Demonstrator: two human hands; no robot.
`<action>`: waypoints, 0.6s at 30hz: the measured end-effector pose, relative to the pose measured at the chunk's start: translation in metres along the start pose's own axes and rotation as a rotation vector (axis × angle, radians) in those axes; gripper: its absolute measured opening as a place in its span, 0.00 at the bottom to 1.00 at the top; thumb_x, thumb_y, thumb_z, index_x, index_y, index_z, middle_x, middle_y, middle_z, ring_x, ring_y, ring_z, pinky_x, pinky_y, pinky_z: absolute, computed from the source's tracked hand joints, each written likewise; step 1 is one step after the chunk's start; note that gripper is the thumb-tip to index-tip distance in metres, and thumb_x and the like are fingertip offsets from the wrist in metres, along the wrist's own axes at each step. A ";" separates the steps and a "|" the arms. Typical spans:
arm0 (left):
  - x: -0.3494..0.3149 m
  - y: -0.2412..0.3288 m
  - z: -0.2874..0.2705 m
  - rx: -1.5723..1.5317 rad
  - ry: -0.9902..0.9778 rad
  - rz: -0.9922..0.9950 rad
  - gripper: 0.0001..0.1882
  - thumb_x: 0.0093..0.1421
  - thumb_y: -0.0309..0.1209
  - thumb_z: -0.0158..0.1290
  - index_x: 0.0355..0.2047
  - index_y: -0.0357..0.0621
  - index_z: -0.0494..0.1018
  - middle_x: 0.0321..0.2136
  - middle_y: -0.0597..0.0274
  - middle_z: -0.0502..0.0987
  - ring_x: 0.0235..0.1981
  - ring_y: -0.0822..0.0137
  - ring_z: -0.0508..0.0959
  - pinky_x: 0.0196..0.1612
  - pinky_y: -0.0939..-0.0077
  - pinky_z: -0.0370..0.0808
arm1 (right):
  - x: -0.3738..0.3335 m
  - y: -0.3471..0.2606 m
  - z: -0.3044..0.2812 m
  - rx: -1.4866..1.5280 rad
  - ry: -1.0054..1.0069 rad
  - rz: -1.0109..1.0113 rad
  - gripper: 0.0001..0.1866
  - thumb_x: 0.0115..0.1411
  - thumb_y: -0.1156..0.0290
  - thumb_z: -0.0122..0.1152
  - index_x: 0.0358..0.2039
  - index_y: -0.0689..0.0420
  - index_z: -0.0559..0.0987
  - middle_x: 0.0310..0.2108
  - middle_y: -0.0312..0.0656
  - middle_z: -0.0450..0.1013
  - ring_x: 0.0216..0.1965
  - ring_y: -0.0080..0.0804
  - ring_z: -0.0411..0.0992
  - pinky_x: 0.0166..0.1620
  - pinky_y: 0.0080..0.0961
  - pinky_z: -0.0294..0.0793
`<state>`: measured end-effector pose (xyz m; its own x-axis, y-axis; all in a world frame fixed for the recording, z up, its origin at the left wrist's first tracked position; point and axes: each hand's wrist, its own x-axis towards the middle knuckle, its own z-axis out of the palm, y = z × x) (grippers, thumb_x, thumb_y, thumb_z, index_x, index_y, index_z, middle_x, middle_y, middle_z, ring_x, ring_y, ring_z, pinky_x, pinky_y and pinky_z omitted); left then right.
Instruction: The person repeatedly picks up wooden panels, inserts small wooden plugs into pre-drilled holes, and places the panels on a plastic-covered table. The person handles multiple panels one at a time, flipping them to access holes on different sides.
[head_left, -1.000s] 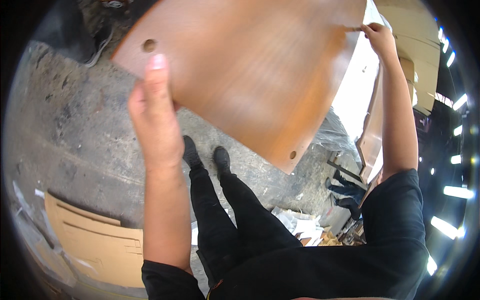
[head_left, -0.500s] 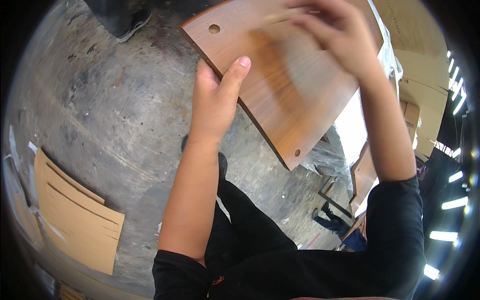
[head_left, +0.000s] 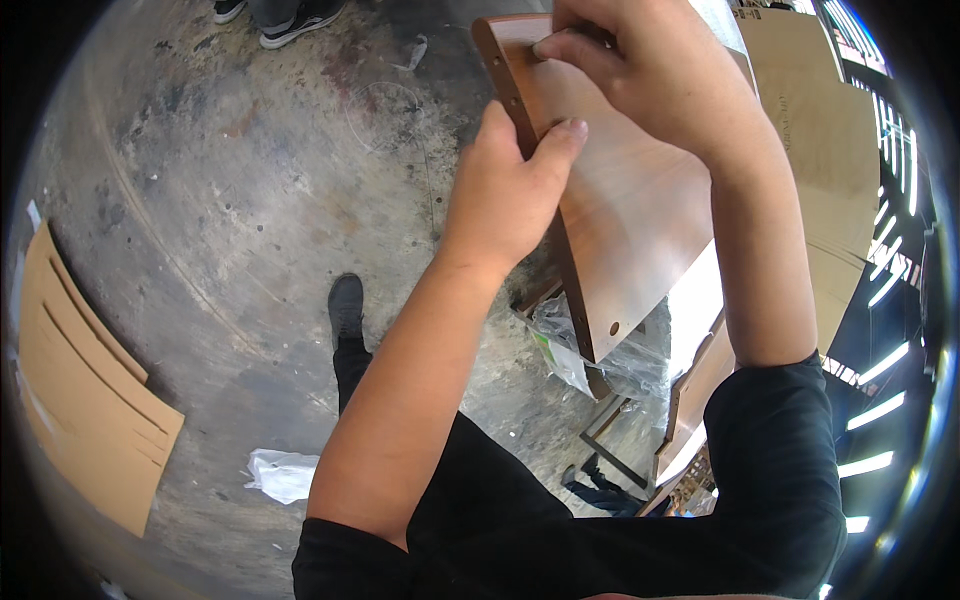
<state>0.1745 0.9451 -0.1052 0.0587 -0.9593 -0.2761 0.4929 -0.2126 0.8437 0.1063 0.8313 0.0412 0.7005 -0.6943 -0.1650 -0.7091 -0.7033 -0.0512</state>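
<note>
Stained concrete floor [head_left: 250,200], slit cardboard sheets [head_left: 95,400] at left, clear plastic film [head_left: 640,365] past the lower corner of the drilled wood-grain panel [head_left: 640,230]. Panel is at upper centre, ahead of the person, tilted, drilled edge now showing more than half a second ago. Left hand [head_left: 505,195] grasps that edge, thumb on the face. Right hand [head_left: 650,70] has swung over to the far end, fingers curled; can't tell if they hold anything. Work has likely moved to that end. Faint print on the tan cardboard [head_left: 830,130] upper right; no label seen on the panel.
</note>
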 end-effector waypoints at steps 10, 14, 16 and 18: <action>0.002 0.000 -0.001 0.169 0.028 0.050 0.30 0.65 0.47 0.58 0.51 0.27 0.72 0.48 0.34 0.82 0.51 0.39 0.82 0.57 0.53 0.76 | 0.012 -0.018 0.001 -0.175 -0.026 0.054 0.18 0.66 0.62 0.63 0.32 0.66 0.85 0.27 0.59 0.79 0.28 0.58 0.78 0.37 0.44 0.79; 0.005 -0.004 0.001 0.123 0.034 0.099 0.31 0.64 0.47 0.60 0.52 0.26 0.72 0.47 0.36 0.82 0.49 0.43 0.84 0.55 0.55 0.77 | -0.030 -0.007 -0.017 0.114 0.210 0.176 0.09 0.63 0.69 0.67 0.30 0.63 0.84 0.24 0.46 0.79 0.25 0.34 0.76 0.33 0.32 0.77; 0.005 -0.004 0.002 0.053 -0.009 0.081 0.26 0.62 0.46 0.65 0.49 0.34 0.76 0.41 0.58 0.82 0.43 0.67 0.80 0.48 0.72 0.75 | -0.071 0.002 -0.024 0.306 0.261 0.175 0.07 0.62 0.72 0.69 0.34 0.62 0.84 0.27 0.41 0.79 0.28 0.26 0.75 0.34 0.26 0.75; 0.005 -0.003 0.006 -0.147 -0.084 0.219 0.25 0.68 0.38 0.58 0.58 0.30 0.72 0.49 0.50 0.80 0.51 0.63 0.80 0.58 0.68 0.75 | -0.128 0.001 -0.009 0.559 0.147 0.352 0.09 0.63 0.74 0.71 0.42 0.63 0.83 0.30 0.36 0.79 0.31 0.22 0.75 0.35 0.20 0.73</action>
<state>0.1685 0.9397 -0.1065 0.1087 -0.9928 -0.0501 0.5972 0.0249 0.8017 0.0173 0.9181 0.0712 0.3958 -0.9088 -0.1318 -0.8042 -0.2738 -0.5275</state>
